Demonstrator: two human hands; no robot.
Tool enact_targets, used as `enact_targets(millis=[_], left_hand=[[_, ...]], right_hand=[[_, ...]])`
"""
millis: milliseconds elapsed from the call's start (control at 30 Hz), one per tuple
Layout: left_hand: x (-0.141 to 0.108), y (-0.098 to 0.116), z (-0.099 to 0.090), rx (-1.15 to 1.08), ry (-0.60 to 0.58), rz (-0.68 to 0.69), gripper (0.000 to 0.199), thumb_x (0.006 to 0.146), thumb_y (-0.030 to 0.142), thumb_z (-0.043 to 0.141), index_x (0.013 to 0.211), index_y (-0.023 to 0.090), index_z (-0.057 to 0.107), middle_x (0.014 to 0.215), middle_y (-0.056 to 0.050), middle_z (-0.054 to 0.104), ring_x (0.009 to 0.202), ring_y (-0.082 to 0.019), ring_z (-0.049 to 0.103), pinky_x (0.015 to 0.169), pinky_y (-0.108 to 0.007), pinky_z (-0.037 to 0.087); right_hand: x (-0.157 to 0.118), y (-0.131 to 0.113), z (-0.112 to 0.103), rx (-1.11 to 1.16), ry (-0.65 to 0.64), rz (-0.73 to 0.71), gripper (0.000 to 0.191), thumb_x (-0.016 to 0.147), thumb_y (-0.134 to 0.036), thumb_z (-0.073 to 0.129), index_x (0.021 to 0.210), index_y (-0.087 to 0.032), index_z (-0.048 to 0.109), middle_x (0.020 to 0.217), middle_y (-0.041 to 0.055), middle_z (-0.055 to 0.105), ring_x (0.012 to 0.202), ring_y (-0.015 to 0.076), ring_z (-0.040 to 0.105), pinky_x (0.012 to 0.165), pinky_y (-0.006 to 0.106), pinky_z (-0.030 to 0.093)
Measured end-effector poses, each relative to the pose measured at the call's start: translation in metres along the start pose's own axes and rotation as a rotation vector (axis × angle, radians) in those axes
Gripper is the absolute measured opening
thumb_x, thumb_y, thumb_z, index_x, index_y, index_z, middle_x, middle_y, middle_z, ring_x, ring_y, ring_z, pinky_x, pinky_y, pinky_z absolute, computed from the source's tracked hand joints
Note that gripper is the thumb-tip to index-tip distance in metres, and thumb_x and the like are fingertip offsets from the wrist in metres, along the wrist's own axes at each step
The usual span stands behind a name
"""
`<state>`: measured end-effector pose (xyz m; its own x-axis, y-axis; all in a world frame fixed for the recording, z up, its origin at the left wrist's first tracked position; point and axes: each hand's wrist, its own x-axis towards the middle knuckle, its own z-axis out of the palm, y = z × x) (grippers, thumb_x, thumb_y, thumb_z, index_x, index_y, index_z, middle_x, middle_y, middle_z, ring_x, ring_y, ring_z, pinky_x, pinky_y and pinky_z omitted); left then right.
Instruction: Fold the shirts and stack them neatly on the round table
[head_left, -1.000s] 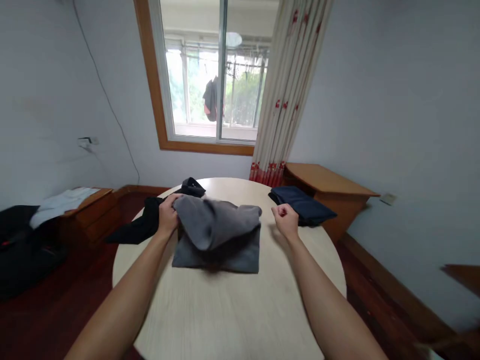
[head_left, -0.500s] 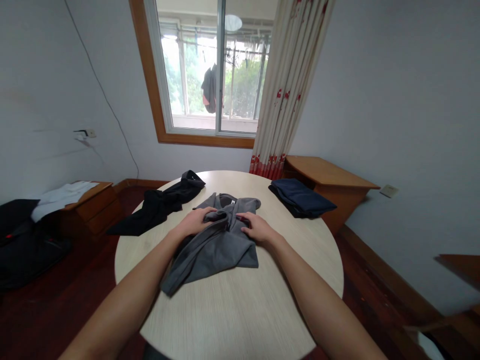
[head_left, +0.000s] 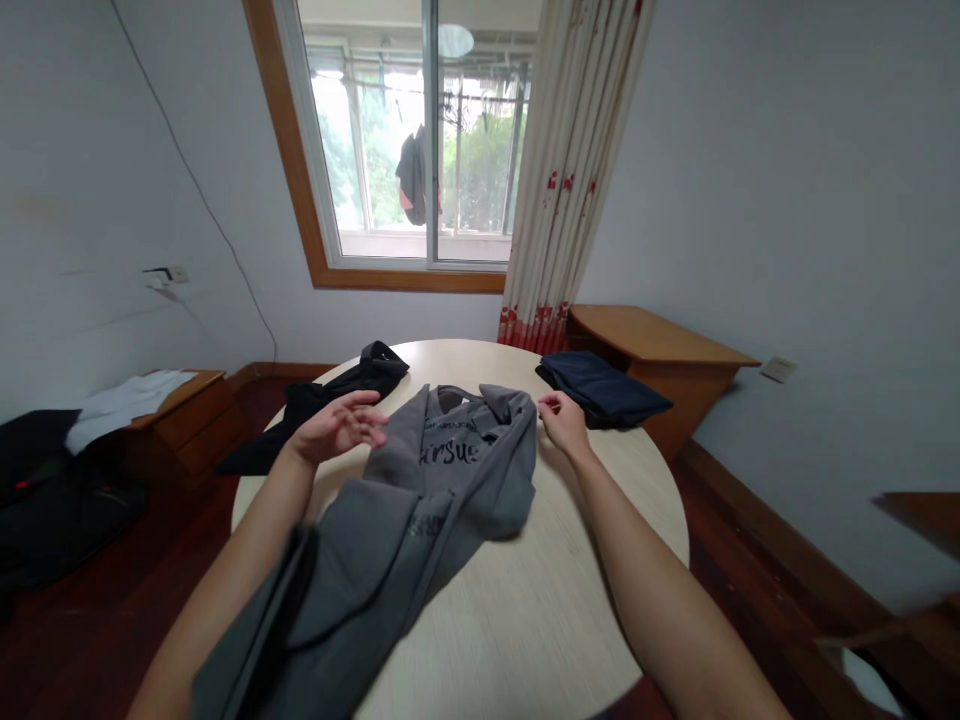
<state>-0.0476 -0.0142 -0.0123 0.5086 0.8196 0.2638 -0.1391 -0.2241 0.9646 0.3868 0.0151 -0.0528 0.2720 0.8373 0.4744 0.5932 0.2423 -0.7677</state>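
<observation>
Grey shirt spread on round worktop, right shoulder edge pinched by right hand, left hand released, fingers spread above left side; black garment and folded navy garment beyond.

grey printed shirt, half unfolded, sprawled across round table toward near-left edge

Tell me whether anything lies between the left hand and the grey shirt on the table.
Nothing visible does. The left hand is open just above the grey shirt, at its left shoulder. The black garment lies behind that hand, off to the side. The right hand is at the shirt's right edge; whether it grips it is unclear.
</observation>
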Motion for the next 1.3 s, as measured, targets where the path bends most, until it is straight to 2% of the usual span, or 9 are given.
enact_targets(millis=[133,400,500,600,667,833,900,1067,1300], left_hand=[[0.033,-0.031,0.03,0.491,0.341,-0.091,0.07,0.072,0.069,0.071,0.117,0.016,0.07,0.116,-0.016,0.074,0.107,-0.033,0.069,0.099,-0.051,0.051],[0.042,-0.06,0.084,1.345,0.149,-0.209,0.076,0.074,0.064,0.073,0.136,0.021,0.063,0.143,-0.016,0.056,0.134,-0.04,0.049,0.111,-0.053,0.04],[0.045,-0.055,0.087,1.408,0.182,-0.272,0.047,0.087,0.046,0.065,0.127,0.022,0.069,0.129,-0.015,0.063,0.122,-0.036,0.058,0.101,-0.046,0.048],[0.046,-0.048,0.079,1.337,0.232,-0.276,0.035,0.089,0.025,0.057,0.12,0.023,0.073,0.121,-0.012,0.067,0.112,-0.031,0.063,0.093,-0.04,0.051],[0.043,-0.039,0.068,1.262,0.372,-0.201,0.033,0.089,0.021,0.054,0.114,0.024,0.074,0.119,-0.009,0.068,0.108,-0.029,0.064,0.091,-0.038,0.051],[0.026,-0.013,0.033,1.18,1.085,0.143,0.027,0.09,0.021,0.05,0.107,0.021,0.072,0.117,-0.011,0.064,0.114,-0.03,0.058,0.096,-0.043,0.049],[0.022,-0.008,0.027,1.217,1.18,0.248,0.02,0.086,0.02,0.055,0.099,0.02,0.071,0.113,-0.013,0.064,0.114,-0.031,0.056,0.099,-0.045,0.046],[0.027,-0.017,0.042,1.265,0.86,0.263,0.018,0.09,0.028,0.056,0.095,0.02,0.071,0.099,-0.009,0.069,0.097,-0.025,0.063,0.092,-0.038,0.048],[0.038,-0.043,0.044,1.454,0.32,-0.42,0.061,0.081,0.063,0.065,0.125,0.02,0.068,0.134,-0.018,0.062,0.124,-0.039,0.054,0.098,-0.046,0.046]], right_hand=[[-0.001,0.001,-0.002,0.04,0.048,-0.025,0.024,0.084,-0.035,0.053,0.086,-0.017,0.069,0.091,0.0116,0.071,0.077,0.0223,0.064,0.077,0.037,0.052],[-0.048,-0.047,0.036,0.077,-0.62,-0.497,0.03,0.086,-0.039,0.069,0.108,-0.02,0.077,0.118,0.011,0.069,0.097,0.0214,0.067,0.083,0.034,0.054],[-0.053,-0.056,0.043,-0.121,-0.815,-0.455,0.026,0.086,-0.039,0.071,0.104,-0.022,0.079,0.105,0.0076,0.074,0.087,0.0203,0.068,0.078,0.031,0.052],[-0.044,-0.057,0.034,-0.39,-0.798,-0.297,0.022,0.088,-0.042,0.069,0.096,-0.026,0.081,0.09,0.0053,0.077,0.08,0.0213,0.069,0.071,0.03,0.049],[-0.033,-0.05,0.021,-0.539,-0.721,-0.179,0.024,0.087,-0.046,0.068,0.094,-0.026,0.081,0.091,0.007,0.077,0.082,0.0232,0.07,0.069,0.03,0.048],[-0.009,-0.021,-0.013,-0.823,-0.466,0.099,0.047,0.082,-0.059,0.069,0.095,-0.015,0.079,0.093,0.0173,0.076,0.087,0.0303,0.072,0.068,0.032,0.05],[-0.007,-0.016,-0.018,-0.827,-0.433,0.128,0.052,0.083,-0.063,0.066,0.096,-0.014,0.078,0.095,0.019,0.075,0.091,0.0321,0.072,0.07,0.034,0.051],[-0.019,-0.03,-0.01,-0.681,-0.524,0.078,0.054,0.087,-0.068,0.06,0.101,-0.018,0.076,0.106,0.016,0.076,0.1,0.0316,0.071,0.078,0.036,0.051],[-0.031,-0.046,0.0,-0.763,-0.752,-0.013,0.051,0.073,-0.056,0.08,0.108,-0.02,0.071,0.11,0.015,0.075,0.1,0.0331,0.07,0.076,0.035,0.049]])
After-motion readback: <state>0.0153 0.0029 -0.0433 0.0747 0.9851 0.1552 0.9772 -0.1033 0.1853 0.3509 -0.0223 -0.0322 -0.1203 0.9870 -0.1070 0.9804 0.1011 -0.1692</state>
